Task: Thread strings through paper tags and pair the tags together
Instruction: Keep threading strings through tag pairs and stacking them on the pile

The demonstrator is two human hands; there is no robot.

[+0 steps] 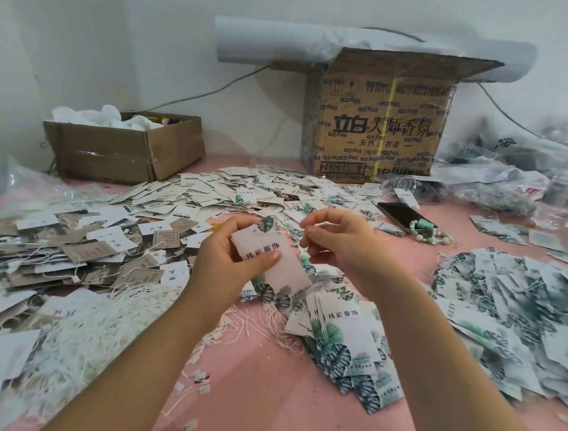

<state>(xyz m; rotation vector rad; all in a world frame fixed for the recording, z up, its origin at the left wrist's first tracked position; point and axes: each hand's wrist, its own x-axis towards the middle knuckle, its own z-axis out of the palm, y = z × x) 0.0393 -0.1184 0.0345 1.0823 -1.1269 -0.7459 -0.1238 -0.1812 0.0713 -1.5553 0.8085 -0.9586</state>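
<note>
pink table (pixel 259 402) | left hand (pixel 227 258) holds tag (pixel 272 259) | right hand (pixel 338 244) beside

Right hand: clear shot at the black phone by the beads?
Likely yes on path: the phone lies uncovered just beyond the right hand, only loose tags between. But that hand seems to pinch a string, so it would need to let go first.

I see a big printed cardboard box (pixel 379 127) at the back of the pink tabletop (pixel 259 402), with a white roll (pixel 266 43) lying across its top. A smaller open box (pixel 119 153) sits far left. A dark phone (pixel 401 215) lies just beside green beads (pixel 427 232).
</note>
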